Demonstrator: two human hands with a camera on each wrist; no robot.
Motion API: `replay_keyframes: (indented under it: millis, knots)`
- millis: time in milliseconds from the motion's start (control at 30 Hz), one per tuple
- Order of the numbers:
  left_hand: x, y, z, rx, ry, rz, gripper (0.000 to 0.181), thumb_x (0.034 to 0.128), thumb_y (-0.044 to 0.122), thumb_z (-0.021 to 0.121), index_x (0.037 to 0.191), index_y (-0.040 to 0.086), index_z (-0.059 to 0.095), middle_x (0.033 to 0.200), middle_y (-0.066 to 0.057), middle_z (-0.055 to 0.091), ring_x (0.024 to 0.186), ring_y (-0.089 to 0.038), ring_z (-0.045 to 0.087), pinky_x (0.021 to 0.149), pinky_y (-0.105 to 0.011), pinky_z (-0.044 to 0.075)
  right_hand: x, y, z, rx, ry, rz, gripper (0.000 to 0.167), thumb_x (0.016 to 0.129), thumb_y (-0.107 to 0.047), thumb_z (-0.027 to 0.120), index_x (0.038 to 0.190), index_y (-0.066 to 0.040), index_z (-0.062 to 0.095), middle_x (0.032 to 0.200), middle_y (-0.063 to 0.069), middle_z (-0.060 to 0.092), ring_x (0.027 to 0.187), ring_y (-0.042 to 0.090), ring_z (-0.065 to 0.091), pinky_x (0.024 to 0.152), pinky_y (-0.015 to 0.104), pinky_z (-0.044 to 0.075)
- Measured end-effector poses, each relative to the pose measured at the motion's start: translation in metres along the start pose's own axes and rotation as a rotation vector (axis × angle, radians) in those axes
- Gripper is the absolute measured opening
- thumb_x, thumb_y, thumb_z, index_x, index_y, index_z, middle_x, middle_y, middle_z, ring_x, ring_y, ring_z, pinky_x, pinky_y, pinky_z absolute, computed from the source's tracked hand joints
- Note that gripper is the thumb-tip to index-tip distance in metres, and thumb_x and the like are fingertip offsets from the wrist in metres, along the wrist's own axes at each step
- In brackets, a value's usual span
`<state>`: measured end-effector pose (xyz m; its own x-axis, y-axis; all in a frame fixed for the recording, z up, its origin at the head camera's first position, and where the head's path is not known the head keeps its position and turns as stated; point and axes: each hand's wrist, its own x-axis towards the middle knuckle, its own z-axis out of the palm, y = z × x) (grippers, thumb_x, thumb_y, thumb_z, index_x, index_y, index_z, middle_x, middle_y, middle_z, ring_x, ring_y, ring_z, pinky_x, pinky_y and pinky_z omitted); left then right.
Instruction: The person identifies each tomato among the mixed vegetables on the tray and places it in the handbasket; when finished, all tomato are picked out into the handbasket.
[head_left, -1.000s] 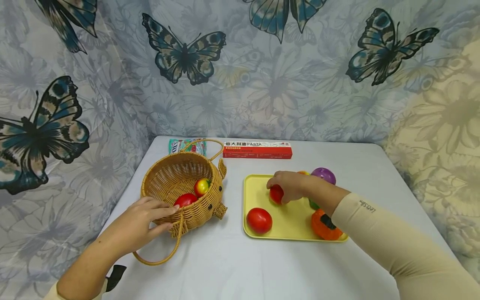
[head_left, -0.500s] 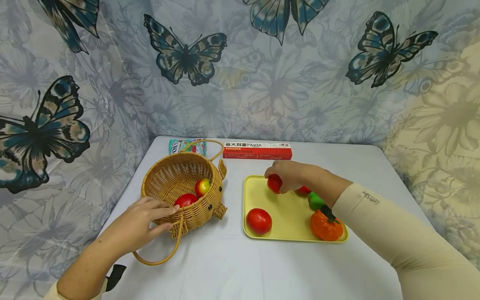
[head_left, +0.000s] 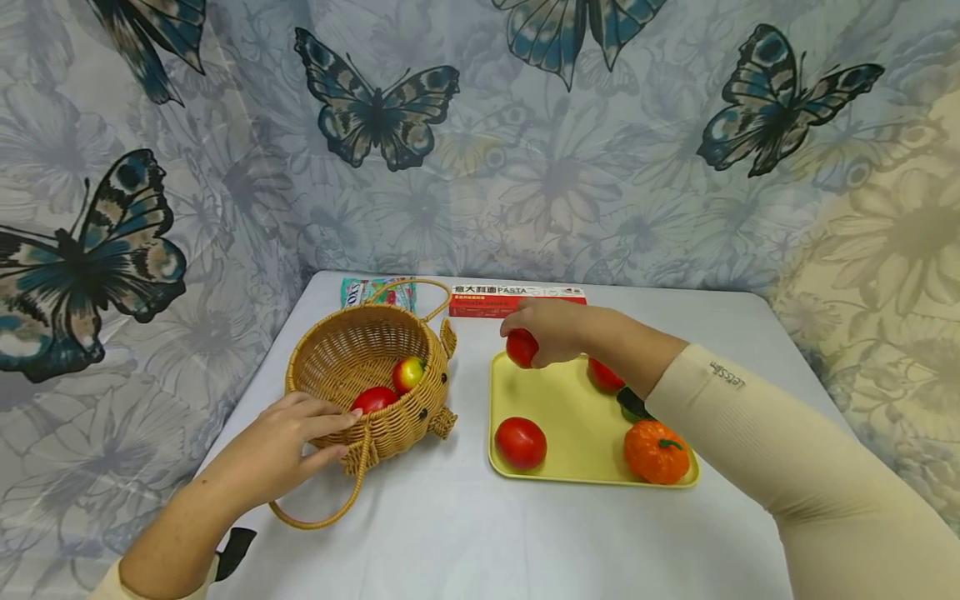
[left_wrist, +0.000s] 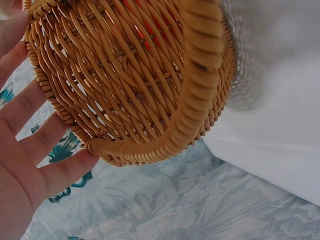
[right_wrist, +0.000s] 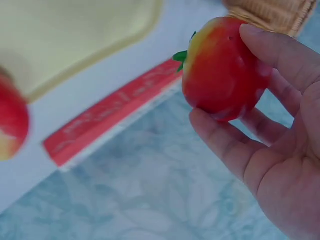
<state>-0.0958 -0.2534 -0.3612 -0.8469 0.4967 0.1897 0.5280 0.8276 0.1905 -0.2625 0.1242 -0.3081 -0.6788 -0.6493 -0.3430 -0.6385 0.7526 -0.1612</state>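
Observation:
My left hand holds the near left rim of a wicker basket, its thumb outside by the handle's base and its fingers over the edge. Inside that basket lie a red fruit and a red-and-yellow one. My right hand pinches a red-and-yellow toy fruit with a small green stalk, held above the far left part of a yellow tray. On the tray sit a red tomato-like fruit, an orange pumpkin and another red fruit. Part of a green vegetable shows beside my sleeve.
A red and white pasta box and a green snack packet lie at the back of the white table. The basket's front handle droops onto the cloth. Butterfly-patterned fabric hangs behind.
The right hand has lifted the red-and-yellow fruit off the tray and carried it up and left, near the pasta box. The left hand stays on the basket rim.

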Motion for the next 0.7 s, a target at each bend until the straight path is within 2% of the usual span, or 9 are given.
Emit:
replay_keyframes:
  millis: [167,333,567,700]
  knots:
    - [0.000,0.000,0.000,-0.005,-0.001,-0.006,0.041,0.0872,0.027,0.083,0.127,0.023,0.075,0.114,0.002,0.072,0.109,-0.022,0.061,0.091,-0.046,0.055,0.011,-0.024,-0.020,-0.015,0.037,-0.053,0.057,0.086,-0.014,0.081,0.140,-0.017,0.061,0.134,0.010,0.057,0.119,0.030,0.057,0.091,0.041,0.059]
    - [-0.001,0.001,0.003,-0.011,-0.010,-0.016,0.039,0.0879,0.027,0.082,0.126,0.023,0.075,0.116,0.003,0.072,0.110,-0.022,0.061,0.092,-0.046,0.054,0.026,-0.052,-0.036,-0.025,0.031,-0.103,0.058,0.087,-0.014,0.081,0.141,-0.019,0.060,0.134,0.009,0.055,0.121,0.029,0.056,0.092,0.040,0.059]
    - [0.000,0.001,0.004,-0.007,0.005,-0.004,0.040,0.0872,0.027,0.083,0.126,0.023,0.075,0.116,0.004,0.072,0.108,-0.021,0.061,0.092,-0.047,0.054,0.046,-0.087,-0.048,-0.062,0.048,-0.176,0.057,0.088,-0.016,0.081,0.141,-0.022,0.059,0.135,0.007,0.054,0.119,0.024,0.056,0.090,0.036,0.059]
    - [0.000,0.001,0.003,-0.001,0.013,-0.009,0.041,0.0872,0.028,0.083,0.127,0.024,0.075,0.116,0.004,0.072,0.108,-0.019,0.060,0.091,-0.045,0.054,0.061,-0.108,-0.051,-0.102,0.061,-0.209,0.058,0.090,-0.022,0.079,0.143,-0.026,0.057,0.143,0.006,0.050,0.123,0.023,0.055,0.092,0.034,0.058]
